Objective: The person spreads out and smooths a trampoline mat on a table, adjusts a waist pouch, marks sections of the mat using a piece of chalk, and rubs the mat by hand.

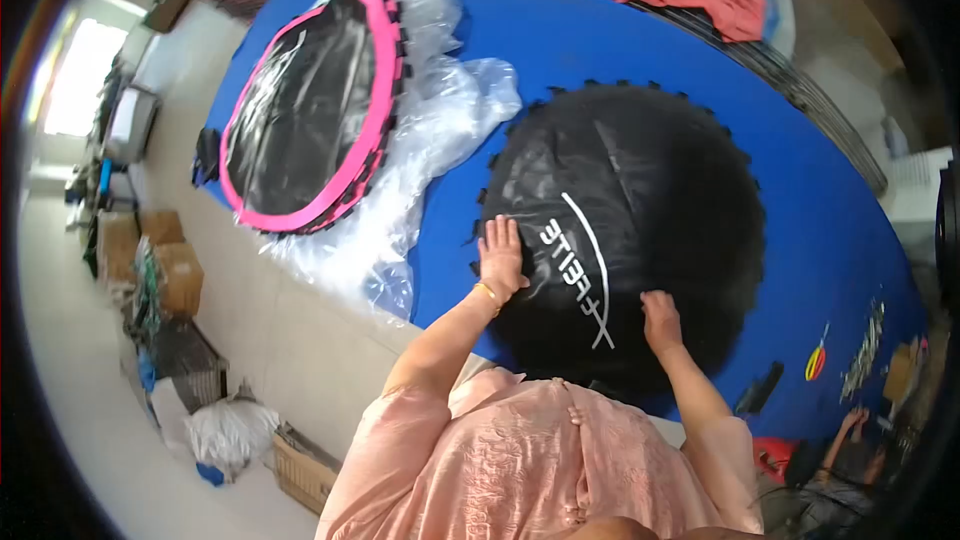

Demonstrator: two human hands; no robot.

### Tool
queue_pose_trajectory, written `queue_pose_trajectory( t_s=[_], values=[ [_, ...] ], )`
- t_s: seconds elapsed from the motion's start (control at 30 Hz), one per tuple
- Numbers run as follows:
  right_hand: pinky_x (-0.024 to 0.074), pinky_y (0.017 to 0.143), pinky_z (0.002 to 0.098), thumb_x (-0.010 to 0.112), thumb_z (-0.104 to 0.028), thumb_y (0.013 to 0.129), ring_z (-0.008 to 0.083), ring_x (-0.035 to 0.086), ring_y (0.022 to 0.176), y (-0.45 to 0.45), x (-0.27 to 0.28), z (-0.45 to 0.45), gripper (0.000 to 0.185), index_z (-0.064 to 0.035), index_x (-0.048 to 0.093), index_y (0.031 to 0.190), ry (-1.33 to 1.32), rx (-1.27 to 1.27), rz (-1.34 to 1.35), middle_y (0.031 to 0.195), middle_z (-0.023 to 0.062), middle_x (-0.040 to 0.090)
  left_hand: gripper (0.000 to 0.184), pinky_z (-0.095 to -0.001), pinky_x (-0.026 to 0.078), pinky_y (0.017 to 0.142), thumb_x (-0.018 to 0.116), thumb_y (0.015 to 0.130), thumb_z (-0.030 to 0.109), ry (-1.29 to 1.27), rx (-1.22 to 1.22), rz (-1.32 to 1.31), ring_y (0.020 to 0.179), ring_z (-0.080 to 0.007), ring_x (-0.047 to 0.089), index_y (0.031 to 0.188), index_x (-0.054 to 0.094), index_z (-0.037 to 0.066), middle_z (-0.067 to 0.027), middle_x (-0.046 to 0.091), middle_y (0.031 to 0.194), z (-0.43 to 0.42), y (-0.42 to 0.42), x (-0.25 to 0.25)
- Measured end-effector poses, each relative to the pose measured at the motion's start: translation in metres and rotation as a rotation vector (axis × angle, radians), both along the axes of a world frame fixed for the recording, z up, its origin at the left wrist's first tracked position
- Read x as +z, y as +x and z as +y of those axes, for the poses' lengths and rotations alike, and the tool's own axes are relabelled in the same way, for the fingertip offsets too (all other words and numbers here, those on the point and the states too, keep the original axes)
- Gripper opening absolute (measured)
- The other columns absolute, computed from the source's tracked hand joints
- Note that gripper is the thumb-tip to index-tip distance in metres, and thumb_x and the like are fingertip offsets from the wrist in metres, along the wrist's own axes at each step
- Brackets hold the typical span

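Lying on the blue table [570,40], the black mat [640,215] is touched by the flat, ungrasping left hand [502,258], the curled right hand's [660,322] grip cannot be told, and wrinkling might be caused by uneven pressure.

The near edge of the black disc [690,210] is hidden behind the person's pink top [510,460], which the bottom edge cuts off. The underside of the left hand [502,255] is out of sight; whether the right hand [661,322] pinches the fabric cannot be told. The pink-rimmed disc [381,70] covers part of the clear plastic [455,120]. Scattered bits [864,350] on the bench [830,240] are too small to identify.
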State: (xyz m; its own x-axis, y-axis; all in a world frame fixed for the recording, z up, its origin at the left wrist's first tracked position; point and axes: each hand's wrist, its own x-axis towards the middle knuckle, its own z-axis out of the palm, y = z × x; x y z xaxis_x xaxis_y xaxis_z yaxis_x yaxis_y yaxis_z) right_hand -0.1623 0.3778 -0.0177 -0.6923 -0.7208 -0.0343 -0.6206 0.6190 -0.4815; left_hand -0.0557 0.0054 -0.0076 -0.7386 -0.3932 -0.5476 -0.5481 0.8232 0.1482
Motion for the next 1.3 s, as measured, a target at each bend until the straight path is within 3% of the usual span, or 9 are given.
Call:
queue_pose_trajectory(
  t_s=[0.13,0.23,0.43,0.5,0.67,0.9,1.0,1.23,1.3],
  values=[
    [0.0551,0.093,0.0477,0.062,0.003,0.087,0.0391,0.063,0.112,0.077,0.002,0.045,0.033,-0.0045,0.069,0.118,-0.038,0.044,-0.092,0.119,0.0154,0.067,0.127,-0.0603,0.027,0.125,0.099,0.064,0.034,0.051,0.021,0.188,0.16,-0.0437,0.02,0.164,0.027,-0.001,-0.0242,0.02,0.173,0.005,0.023,0.008],
    [0.0549,0.097,0.0458,0.061,0.004,0.087,0.0388,0.063,0.117,0.106,0.013,0.042,0.037,-0.0038,0.069,0.123,-0.045,0.032,-0.152,0.123,0.0157,0.067,0.096,-0.0632,0.022,0.124,0.083,0.086,0.027,0.005,-0.132,0.354,0.158,-0.0432,0.024,0.162,0.031,-0.001,-0.0239,0.026,0.171,0.023,0.066,-0.012],
    [0.0528,0.102,0.0453,0.058,-0.004,0.094,0.0359,0.064,0.118,0.045,-0.019,0.044,0.028,-0.0063,0.072,0.118,-0.129,-0.212,0.065,0.124,0.0155,0.068,0.098,-0.0662,0.009,0.127,0.073,0.092,0.044,0.038,-0.236,0.26,0.16,-0.0479,0.013,0.164,0.026,-0.002,-0.0297,0.017,0.172,0.068,0.112,0.004],
    [0.0493,0.105,0.0481,0.055,-0.008,0.097,0.0375,0.063,0.12,-0.006,-0.019,0.049,0.027,-0.0067,0.072,0.117,-0.048,-0.374,-0.174,0.125,0.0162,0.069,0.099,-0.0671,0.007,0.127,0.069,0.093,0.051,-0.038,-0.238,0.222,0.161,-0.0485,0.011,0.166,0.024,0.0,-0.029,0.016,0.173,0.072,0.12,-0.006],
    [0.0532,0.1,0.0445,0.064,0.005,0.087,0.0366,0.066,0.114,-0.069,-0.021,0.097,0.032,-0.0048,0.075,0.116,-0.088,-0.383,0.31,0.118,0.0151,0.074,0.082,-0.0653,0.016,0.126,0.055,0.104,0.047,-0.233,-0.321,0.293,0.158,-0.0477,0.022,0.166,0.027,0.002,-0.0277,0.025,0.171,0.059,0.082,-0.011],
    [0.0449,0.115,0.048,0.061,-0.005,0.1,0.0369,0.055,0.137,0.015,-0.01,0.132,0.04,-0.011,0.067,0.139,-0.04,-0.384,0.201,0.144,0.0119,0.063,0.076,-0.0664,0.015,0.126,0.048,0.107,0.05,-0.324,-0.378,0.422,0.16,-0.0418,0.022,0.167,0.029,0.007,-0.0188,0.027,0.173,0.025,0.02,-0.04],
    [0.0293,0.126,0.054,0.051,-0.02,0.107,0.0359,0.043,0.149,0.034,-0.02,0.136,0.046,-0.0122,0.055,0.153,0.176,-0.323,0.235,0.159,0.0087,0.051,0.073,-0.0661,0.014,0.126,0.048,0.109,0.045,-0.305,-0.34,0.45,0.16,-0.0434,0.02,0.167,0.027,0.007,-0.0217,0.027,0.173,0.024,0.024,-0.05],
    [0.0318,0.122,0.0546,0.056,-0.018,0.102,0.0385,0.047,0.144,0.031,-0.023,0.139,0.05,-0.0128,0.056,0.152,0.1,-0.315,0.263,0.157,0.0078,0.053,0.068,-0.063,0.014,0.127,0.046,0.11,0.037,-0.114,-0.335,0.465,0.158,-0.0481,0.022,0.164,0.03,0.0,-0.0272,0.029,0.17,0.028,0.045,-0.033],
    [0.0308,0.125,0.0542,0.051,-0.019,0.106,0.0365,0.045,0.148,0.032,-0.022,0.137,0.046,-0.0118,0.056,0.152,0.135,-0.317,0.256,0.158,0.0091,0.053,0.07,-0.0613,0.011,0.128,0.04,0.111,0.045,-0.077,-0.319,0.461,0.161,-0.0432,0.019,0.166,0.029,0.003,-0.021,0.026,0.173,0.025,0.059,-0.036]
  ],
)
